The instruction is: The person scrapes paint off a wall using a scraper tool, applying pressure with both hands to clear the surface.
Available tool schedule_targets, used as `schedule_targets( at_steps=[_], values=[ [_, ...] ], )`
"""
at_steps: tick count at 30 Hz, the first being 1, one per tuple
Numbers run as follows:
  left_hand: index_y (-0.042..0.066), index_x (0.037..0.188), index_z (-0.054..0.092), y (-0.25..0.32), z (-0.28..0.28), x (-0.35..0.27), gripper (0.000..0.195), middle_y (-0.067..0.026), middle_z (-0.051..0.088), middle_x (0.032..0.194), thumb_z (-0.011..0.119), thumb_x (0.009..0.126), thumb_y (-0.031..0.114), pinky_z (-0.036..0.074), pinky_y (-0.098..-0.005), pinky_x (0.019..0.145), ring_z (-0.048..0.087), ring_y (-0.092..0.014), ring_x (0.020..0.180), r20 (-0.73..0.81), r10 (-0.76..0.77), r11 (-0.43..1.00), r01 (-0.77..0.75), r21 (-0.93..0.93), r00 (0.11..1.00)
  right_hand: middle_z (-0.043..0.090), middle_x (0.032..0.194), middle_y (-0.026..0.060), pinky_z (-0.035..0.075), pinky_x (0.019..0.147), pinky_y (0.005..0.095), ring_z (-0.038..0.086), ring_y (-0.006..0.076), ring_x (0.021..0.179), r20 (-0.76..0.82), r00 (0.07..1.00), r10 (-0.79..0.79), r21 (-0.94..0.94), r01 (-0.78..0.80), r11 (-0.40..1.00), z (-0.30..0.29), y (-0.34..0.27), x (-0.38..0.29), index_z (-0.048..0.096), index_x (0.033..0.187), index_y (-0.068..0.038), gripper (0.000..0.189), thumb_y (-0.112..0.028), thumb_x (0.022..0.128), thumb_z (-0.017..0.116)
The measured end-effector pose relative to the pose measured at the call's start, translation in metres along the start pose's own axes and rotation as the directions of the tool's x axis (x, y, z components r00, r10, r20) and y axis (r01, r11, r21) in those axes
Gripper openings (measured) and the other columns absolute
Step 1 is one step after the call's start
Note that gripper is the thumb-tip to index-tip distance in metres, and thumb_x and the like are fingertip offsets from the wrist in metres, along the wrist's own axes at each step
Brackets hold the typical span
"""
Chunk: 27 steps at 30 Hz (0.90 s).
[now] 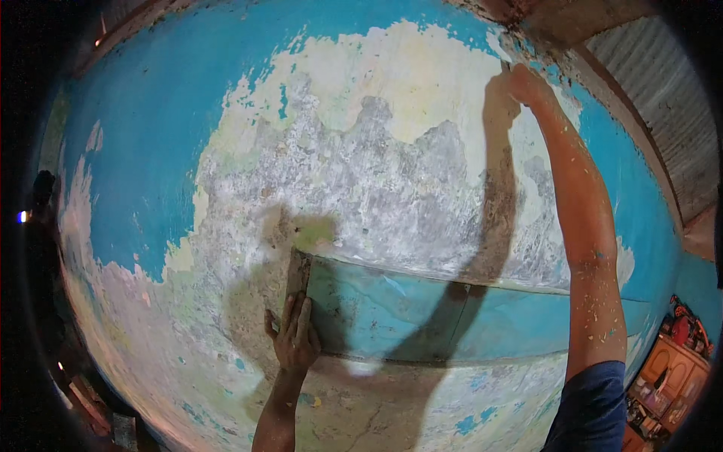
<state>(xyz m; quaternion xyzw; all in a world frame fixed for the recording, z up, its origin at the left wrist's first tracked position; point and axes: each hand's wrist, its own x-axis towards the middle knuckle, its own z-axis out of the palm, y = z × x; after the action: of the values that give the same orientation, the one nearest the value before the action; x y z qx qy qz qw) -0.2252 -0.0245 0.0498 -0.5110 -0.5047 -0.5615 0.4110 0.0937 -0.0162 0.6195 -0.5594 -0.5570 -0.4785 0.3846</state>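
My right hand is raised to the upper right of the wall, its fingers closed on a thin scraper-like tool, mostly hidden by the hand, at the edge of the blue paint. Pale plaster and grey patches show where the blue paint is gone. Paint flakes stick to my right arm. My left hand lies flat with its fingers on the left edge of a recessed turquoise panel in the wall. It holds nothing.
Corrugated roofing sheet and a beam run along the upper right. A wooden cabinet with things on top stands at the lower right. Dark space and some boards lie at the lower left. My arm casts a shadow on the wall.
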Motion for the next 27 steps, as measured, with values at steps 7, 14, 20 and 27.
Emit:
schedule_targets(
  at_steps=[7,14,20,27],
  values=[
    [0.01,0.131,0.05,0.002,0.001,0.001,0.045,-0.007,0.057,0.13,0.047,0.087,0.009,0.01,-0.0516,0.111,0.043,-0.021,0.131,-0.029,-0.005,1.0,0.005,-0.001,1.0,0.056,0.121,0.0245,0.045,0.093,0.0483,0.055,0.0403,0.113,-0.012,0.997,-0.078,-0.029,0.077,0.997,0.009,0.004,0.012,0.055,0.116,-0.003,0.035,-0.023,0.091,0.042],
    [0.009,0.131,0.05,0.001,-0.001,0.001,0.044,-0.0068,0.055,0.132,0.046,0.087,0.01,0.01,-0.0519,0.111,0.042,-0.02,0.132,-0.028,-0.016,1.0,0.016,-0.009,0.999,0.06,0.115,0.0249,0.047,0.087,0.047,0.057,0.0391,0.109,0.068,0.993,-0.101,-0.09,0.107,0.99,-0.005,-0.002,0.017,0.058,0.108,-0.001,0.031,-0.02,0.09,0.042],
    [0.011,0.131,0.05,-0.001,-0.001,0.001,0.042,-0.0054,0.056,0.131,0.044,0.09,0.011,0.012,-0.0526,0.11,0.042,-0.02,0.131,0.034,-0.015,1.0,0.015,0.01,0.999,0.061,0.101,0.029,0.048,0.081,0.0496,0.061,0.0429,0.097,-0.058,0.989,-0.134,0.025,0.136,0.99,0.001,-0.006,0.013,0.061,0.097,0.004,0.031,-0.022,0.086,0.048],
    [0.012,0.132,0.05,-0.004,0.001,-0.001,0.042,-0.0046,0.056,0.131,0.044,0.09,0.01,0.012,-0.0545,0.109,0.043,-0.02,0.13,0.041,-0.013,1.0,0.012,0.017,0.999,0.061,0.111,0.0261,0.048,0.086,0.0515,0.06,0.0434,0.102,-0.145,0.958,-0.249,-0.105,0.236,0.966,-0.006,-0.015,0.016,0.059,0.105,0.002,0.029,-0.017,0.084,0.052]
  ],
)
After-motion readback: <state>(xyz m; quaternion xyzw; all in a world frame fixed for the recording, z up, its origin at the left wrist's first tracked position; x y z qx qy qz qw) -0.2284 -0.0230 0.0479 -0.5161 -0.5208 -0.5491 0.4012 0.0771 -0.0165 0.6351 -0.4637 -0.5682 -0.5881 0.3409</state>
